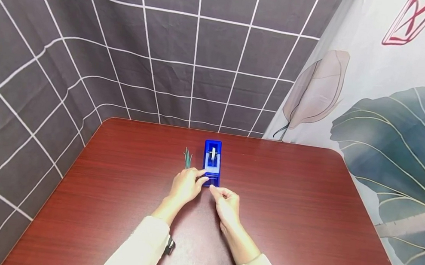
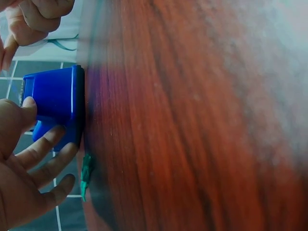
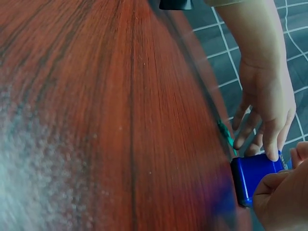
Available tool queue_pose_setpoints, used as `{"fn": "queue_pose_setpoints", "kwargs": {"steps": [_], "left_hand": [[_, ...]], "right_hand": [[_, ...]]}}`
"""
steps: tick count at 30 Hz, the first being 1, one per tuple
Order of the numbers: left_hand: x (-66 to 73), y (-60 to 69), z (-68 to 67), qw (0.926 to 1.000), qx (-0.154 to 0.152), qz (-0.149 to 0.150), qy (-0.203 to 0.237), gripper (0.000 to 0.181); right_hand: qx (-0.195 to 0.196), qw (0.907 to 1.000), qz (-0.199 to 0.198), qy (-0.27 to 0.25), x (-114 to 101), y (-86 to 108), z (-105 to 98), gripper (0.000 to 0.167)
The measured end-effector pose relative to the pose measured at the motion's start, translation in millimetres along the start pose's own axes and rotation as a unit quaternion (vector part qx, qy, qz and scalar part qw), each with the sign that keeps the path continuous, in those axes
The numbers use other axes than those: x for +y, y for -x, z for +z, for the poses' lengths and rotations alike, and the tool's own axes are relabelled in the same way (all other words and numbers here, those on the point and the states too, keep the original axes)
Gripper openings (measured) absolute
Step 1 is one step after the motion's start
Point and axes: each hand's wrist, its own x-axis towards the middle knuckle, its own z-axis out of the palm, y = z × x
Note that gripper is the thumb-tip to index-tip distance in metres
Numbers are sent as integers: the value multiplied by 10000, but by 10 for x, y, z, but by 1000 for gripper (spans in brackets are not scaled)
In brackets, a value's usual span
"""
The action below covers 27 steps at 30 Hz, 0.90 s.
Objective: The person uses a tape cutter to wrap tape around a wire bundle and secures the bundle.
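A blue tape dispenser (image 1: 212, 178) stands on the table, a roll of clear tape (image 1: 213, 153) seated in it. My left hand (image 1: 185, 185) lies at its near left corner. In the left wrist view the thumb touches the dispenser's front edge, and the other fingers (image 2: 53, 168) spread fairly straight along its side. Just in front of the dispenser, my right hand (image 1: 227, 205) pinches with thumb and forefinger, apparently on the tape's free end; the clear strip is barely visible. In the right wrist view, this hand (image 3: 284, 197) partly hides the dispenser's front.
Several thin green strips (image 1: 187, 159) lie left of the dispenser, close to the left hand. A reddish-brown wooden table (image 1: 288, 192) carries everything. Behind it hangs a grey curtain (image 1: 164, 75) with white lines, and a leaf-patterned curtain (image 1: 366, 79) borders the right side.
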Motion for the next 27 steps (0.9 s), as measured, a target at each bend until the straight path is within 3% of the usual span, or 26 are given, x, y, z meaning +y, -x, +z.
{"fn": "queue_pose_setpoints", "kwargs": {"steps": [8, 17, 27], "left_hand": [[-9, -2, 13, 10000, 62, 44, -35, 30], [-15, 0, 10, 10000, 38, 22, 23, 32], [-13, -4, 14, 10000, 11, -15, 22, 32]], "right_hand": [[-58, 9999, -100, -21, -100, 89, -1, 17], [23, 10000, 81, -35, 227, -93, -6, 19], [27, 10000, -93, -3, 265, -71, -7, 28]]}}
